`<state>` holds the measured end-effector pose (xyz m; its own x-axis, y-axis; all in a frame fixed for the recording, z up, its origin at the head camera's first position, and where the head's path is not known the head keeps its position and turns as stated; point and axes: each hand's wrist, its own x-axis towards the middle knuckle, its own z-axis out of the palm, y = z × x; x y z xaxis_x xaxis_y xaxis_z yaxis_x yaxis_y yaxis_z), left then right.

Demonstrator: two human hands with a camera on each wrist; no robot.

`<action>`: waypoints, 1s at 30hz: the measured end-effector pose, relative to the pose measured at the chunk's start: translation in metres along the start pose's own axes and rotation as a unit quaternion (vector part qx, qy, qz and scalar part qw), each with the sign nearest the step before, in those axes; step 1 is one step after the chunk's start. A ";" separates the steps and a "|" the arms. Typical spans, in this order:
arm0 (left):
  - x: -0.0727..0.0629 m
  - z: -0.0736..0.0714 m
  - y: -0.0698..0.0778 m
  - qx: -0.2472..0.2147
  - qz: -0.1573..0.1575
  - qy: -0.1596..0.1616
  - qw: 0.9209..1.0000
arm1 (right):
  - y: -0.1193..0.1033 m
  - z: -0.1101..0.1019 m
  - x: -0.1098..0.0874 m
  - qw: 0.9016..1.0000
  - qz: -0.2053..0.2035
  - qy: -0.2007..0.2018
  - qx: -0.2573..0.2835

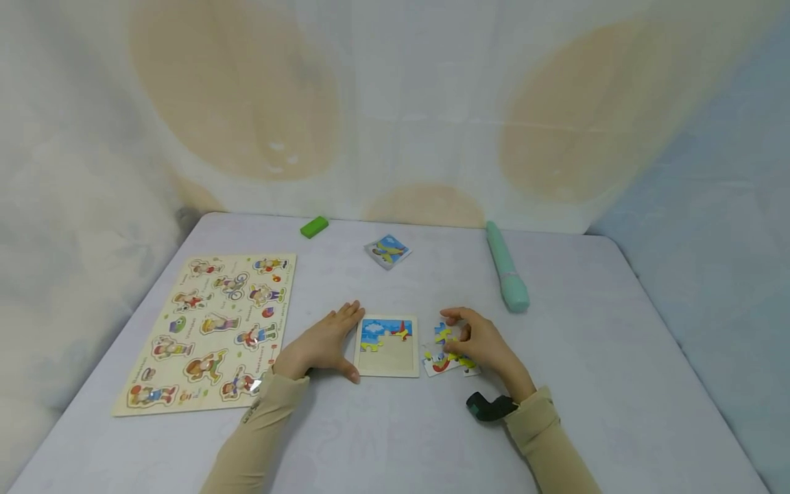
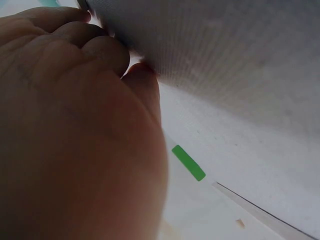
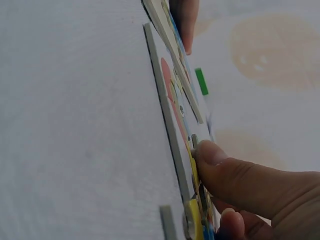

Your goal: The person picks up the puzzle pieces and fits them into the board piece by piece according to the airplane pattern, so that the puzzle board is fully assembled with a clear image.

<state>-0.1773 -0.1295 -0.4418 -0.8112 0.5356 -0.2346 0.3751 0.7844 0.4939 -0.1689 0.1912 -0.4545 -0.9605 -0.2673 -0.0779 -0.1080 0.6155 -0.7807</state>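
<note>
A small square wooden puzzle tray [image 1: 389, 375] lies in front of me, its picture of blue sky and a red shape partly filled. My left hand [image 1: 324, 341] rests at the tray's left edge, fingers spread and thumb out by the lower corner. To the right of the tray is a pile of loose jigsaw pieces [image 1: 440, 363], yellow, blue and white. Over this pile my right hand [image 1: 484, 341] is bent, thumb and forefinger apart around some pieces. In the right wrist view the thumb [image 3: 212, 155] touches a piece's edge; I cannot tell whether it pinches one.
A large wooden board with sports figures [image 1: 204, 336] lies to the left. Farther back are a green block [image 1: 314, 227] and a small square picture puzzle [image 1: 387, 251]. A mint-green stick-shaped thing [image 1: 507, 267] lies at the back right. The right wrist wears a black strap [image 1: 490, 407].
</note>
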 end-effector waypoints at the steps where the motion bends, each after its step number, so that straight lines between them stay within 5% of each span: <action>1: 0.000 0.000 0.000 0.000 0.000 -0.001 1.000 | 0.000 0.000 0.000 1.000 0.001 0.000 0.000; 30: 0.001 0.000 0.000 0.004 0.001 0.000 1.000 | -0.012 0.006 0.011 0.999 0.022 0.039 0.031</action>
<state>-0.1778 -0.1291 -0.4422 -0.8103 0.5372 -0.2340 0.3805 0.7861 0.4871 -0.1765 0.1764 -0.4494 -0.9813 -0.1808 -0.0655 -0.0521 0.5782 -0.8142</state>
